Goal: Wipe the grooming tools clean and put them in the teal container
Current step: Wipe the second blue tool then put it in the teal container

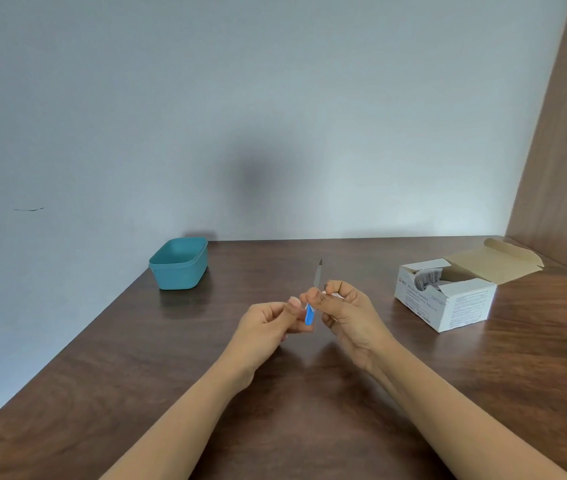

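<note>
Both of my bare forearms reach in from the bottom edge and meet above the middle of a dark wooden table. Between them, held in the air above the table and touching nothing else, is a nail file with a blue handle and a thin metal blade that points up and away from me. My left hand has its fingers curled, and the thumb and forefinger pinch the blue handle at the lower end. My right hand is curled too; its thumb and fingertips pinch the file just above the handle, with a small pale scrap tucked under the fingers, too small to tell what it is. Farther back on the right stands an open white box of alcohol swabs, flap folded back. At the far left edge, against the pale wall, sits the teal container, lid off
</note>
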Demonstrator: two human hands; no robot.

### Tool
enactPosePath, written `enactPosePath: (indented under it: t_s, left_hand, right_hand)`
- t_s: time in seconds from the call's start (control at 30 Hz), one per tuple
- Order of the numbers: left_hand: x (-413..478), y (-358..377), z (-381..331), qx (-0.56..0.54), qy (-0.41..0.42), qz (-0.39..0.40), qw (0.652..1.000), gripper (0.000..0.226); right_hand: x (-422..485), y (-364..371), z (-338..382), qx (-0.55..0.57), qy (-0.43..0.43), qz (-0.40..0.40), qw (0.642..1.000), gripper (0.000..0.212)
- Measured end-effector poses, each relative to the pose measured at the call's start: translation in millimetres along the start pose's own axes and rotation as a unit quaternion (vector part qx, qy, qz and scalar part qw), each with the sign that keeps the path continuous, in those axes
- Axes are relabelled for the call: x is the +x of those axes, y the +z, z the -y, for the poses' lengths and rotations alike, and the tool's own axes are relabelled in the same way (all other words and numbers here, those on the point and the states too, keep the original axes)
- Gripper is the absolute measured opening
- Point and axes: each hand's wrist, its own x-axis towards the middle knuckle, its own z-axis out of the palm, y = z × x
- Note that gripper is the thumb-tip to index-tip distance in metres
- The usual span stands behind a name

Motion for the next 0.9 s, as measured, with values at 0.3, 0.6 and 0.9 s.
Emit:
enactPosePath:
  t_s: [0.3,0.6,0.9]
  left_hand:
    - [-3,2,-5,-0.072,-0.012,0.043,0.996,0.034]
    - [-5,0,-12,-0.04,-0.011,0.071,0.997,0.037]
    - [-8,-4,-15,0.001,-0.007,0.11,0.994,0.028]
  right_hand:
    - [1,0,-2,0.032,0.042,0.0,0.999,0.054]
    - [-2,1,4,0.063,0.039,-0.035,0.997,0.042]
    - [8,-8,4,0.111,0.035,-0.1,0.988,0.04]
